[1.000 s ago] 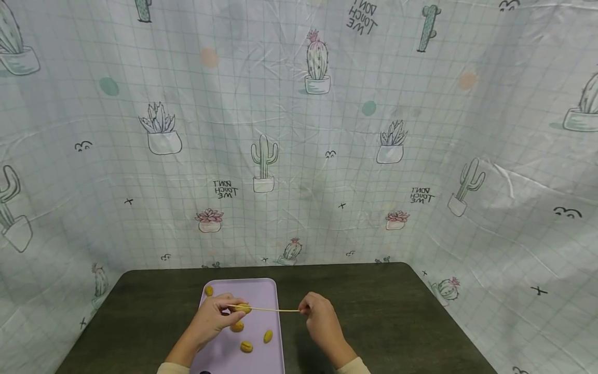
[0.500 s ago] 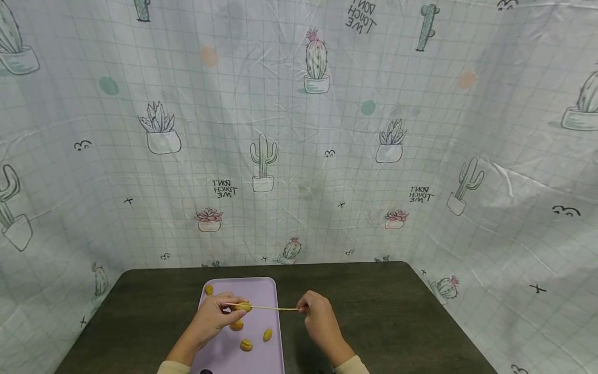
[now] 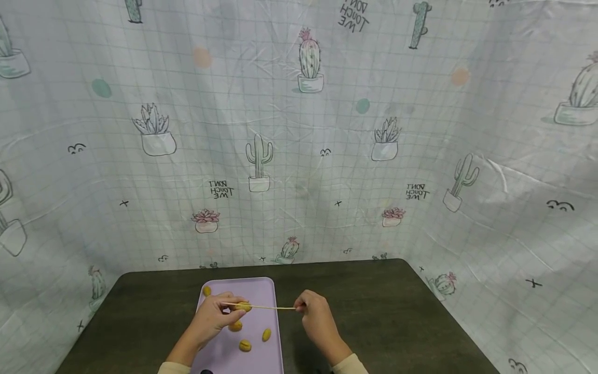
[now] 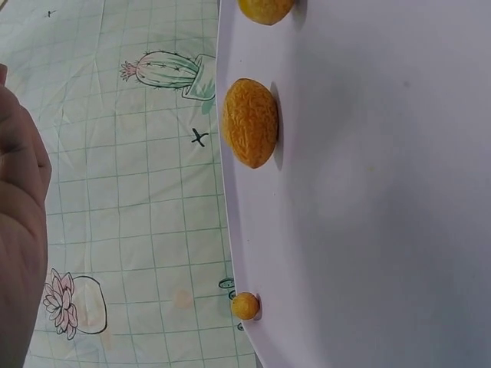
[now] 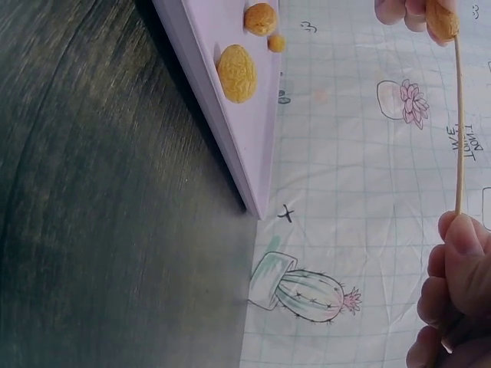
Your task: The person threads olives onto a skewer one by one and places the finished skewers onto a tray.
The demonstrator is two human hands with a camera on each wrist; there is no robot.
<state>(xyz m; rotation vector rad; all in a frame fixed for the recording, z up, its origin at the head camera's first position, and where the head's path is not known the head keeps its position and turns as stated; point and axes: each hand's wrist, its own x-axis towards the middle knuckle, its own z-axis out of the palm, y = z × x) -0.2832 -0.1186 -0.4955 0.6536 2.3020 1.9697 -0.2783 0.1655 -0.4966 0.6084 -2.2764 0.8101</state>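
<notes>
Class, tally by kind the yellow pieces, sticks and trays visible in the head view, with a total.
Trays: 1
Sticks: 1
Yellow pieces: 5 (4 on the tray, 1 in the left hand)
Total: 7

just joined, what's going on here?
A person's left hand pinches a wrinkled yellow piece over a lilac tray, while the right hand grips a thin stick that reaches it. Whether the stick pierces it is unclear. More yellow pieces lie loose on the tray.
</notes>
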